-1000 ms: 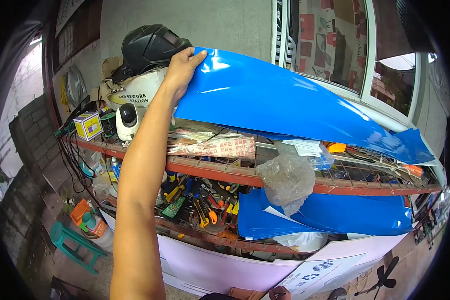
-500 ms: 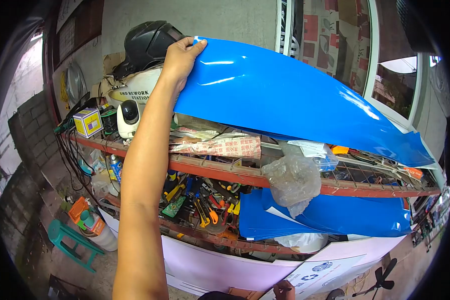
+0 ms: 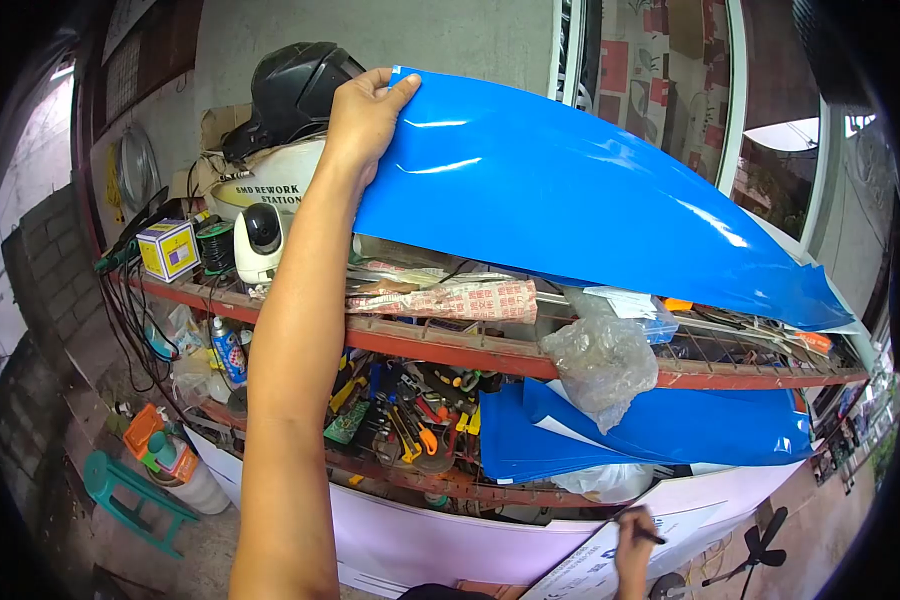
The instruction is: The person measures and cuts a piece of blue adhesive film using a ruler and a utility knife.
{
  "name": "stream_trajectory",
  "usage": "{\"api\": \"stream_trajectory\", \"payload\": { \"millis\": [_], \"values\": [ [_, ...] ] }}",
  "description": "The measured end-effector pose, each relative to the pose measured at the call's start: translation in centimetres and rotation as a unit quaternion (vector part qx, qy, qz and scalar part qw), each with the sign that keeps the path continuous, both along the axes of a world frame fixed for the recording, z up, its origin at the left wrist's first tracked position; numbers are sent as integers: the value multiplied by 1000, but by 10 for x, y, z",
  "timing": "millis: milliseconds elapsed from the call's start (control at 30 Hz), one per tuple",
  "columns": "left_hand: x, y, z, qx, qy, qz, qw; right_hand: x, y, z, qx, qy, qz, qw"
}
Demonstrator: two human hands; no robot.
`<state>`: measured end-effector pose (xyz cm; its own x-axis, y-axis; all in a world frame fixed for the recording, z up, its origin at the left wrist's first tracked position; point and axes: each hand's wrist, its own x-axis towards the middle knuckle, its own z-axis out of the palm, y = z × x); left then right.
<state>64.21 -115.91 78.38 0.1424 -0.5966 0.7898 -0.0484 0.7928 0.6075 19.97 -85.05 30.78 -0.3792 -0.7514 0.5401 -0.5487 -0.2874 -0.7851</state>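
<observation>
My left hand (image 3: 363,120) pinches the upper left corner of a glossy blue sheet (image 3: 550,190) between thumb and fingers. The sheet bends and stretches to the right above the upper shelf, its far end drooping at the right. Low in the view, my right hand (image 3: 632,545) is closed around a slim black pen-like thing (image 3: 651,537); motion blurs it slightly. That hand is over a white printed board (image 3: 580,568) leaning at the front of the rack. More blue sheets (image 3: 660,425) lie on the lower shelf.
The red-edged rack (image 3: 450,347) carries a crumpled plastic bag (image 3: 605,370), a white camera (image 3: 260,240), a black welding helmet (image 3: 295,95) and a small box (image 3: 168,250). Hand tools (image 3: 410,420) crowd the lower shelf. A green stool (image 3: 135,500) and a black fan blade (image 3: 760,550) are below.
My right hand has come up and rightward from the bottom edge with the black pen-like thing. My left hand keeps its grip on the blue sheet, and the view has shifted slightly.
</observation>
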Motion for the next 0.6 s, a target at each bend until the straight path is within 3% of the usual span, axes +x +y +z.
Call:
{"api": "stream_trajectory", "payload": {
  "millis": [67, 267, 333, 400, 500, 600],
  "values": [
    [-2, 3, 1, -1, 4, 2, 1000, -6, -7, 55, -74, 57, -8, 996],
    [1, 2, 1, 1, 10, 0, 1000, 5, -15, 233, -160, 212, -43, 963],
    [2, 4, 1, -1, 5, 2, 1000, 10, -27, 267, -186, 158, -35, 969],
    [3, 1, 1, -6, 17, -34, 999, -8, -39, 292, -136, 86, 22, 987],
    [4, 10, 1, 10, 8, -54, 998, -20, -62, 314, -87, 14, -49, 995],
    [7, 8, 1, -5, 15, -51, 999, -45, -81, 324, -57, -26, -46, 997]
  ]
}}
